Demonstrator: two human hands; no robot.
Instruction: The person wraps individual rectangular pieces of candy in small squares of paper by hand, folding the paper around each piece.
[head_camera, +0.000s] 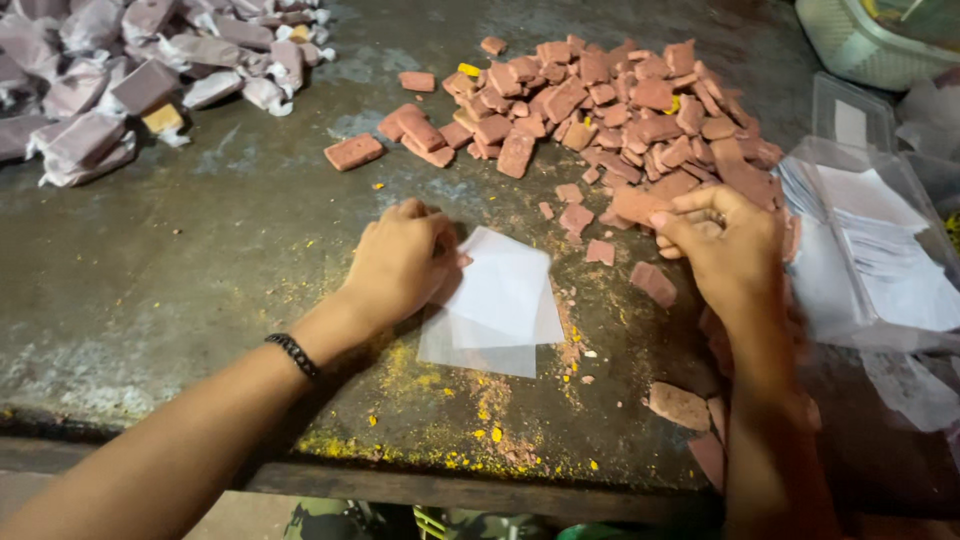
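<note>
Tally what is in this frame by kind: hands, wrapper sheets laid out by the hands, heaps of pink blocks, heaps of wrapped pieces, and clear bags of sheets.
Hands: 2, left hand and right hand
Laid-out wrapper sheets: 1 small stack
Heaps of pink blocks: 1
Heaps of wrapped pieces: 1
Clear bags of sheets: 1
Total: 6

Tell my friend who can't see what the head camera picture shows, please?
A person's left hand presses on thin white paper sheets on a worn table, while the right hand picks a reddish-brown block from a big pile. Wrapped pieces lie far left.
</note>
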